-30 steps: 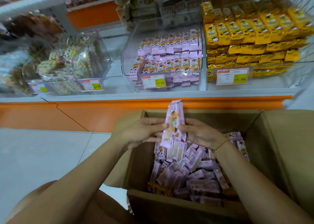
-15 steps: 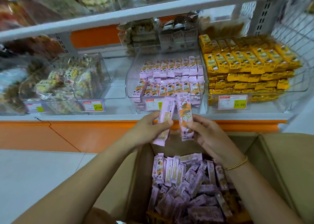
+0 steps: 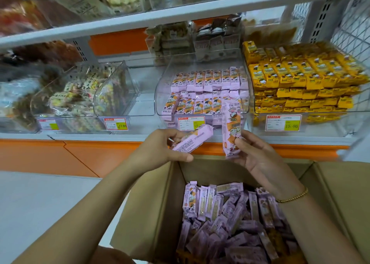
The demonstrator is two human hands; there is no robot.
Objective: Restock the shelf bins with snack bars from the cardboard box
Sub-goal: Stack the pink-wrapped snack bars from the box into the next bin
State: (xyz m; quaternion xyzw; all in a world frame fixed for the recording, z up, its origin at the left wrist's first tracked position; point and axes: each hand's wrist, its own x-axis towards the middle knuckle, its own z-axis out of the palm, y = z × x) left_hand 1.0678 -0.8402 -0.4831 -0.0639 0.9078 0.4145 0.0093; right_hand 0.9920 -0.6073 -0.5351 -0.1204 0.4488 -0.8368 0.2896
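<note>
Drawing apart, the left hand (image 3: 160, 150) and right hand (image 3: 255, 157) are rising above the cardboard box (image 3: 152, 213).
The left is pinching a tilted glossy pink bar (image 3: 193, 140); the right is gripping an upright bar (image 3: 231, 127) before the clear plastic bin (image 3: 161, 101).

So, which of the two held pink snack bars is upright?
The pink-wrapped snack bar in the right hand: it stands nearly upright, orange artwork showing. The bar in the left hand lies slanted, text side up.
</note>
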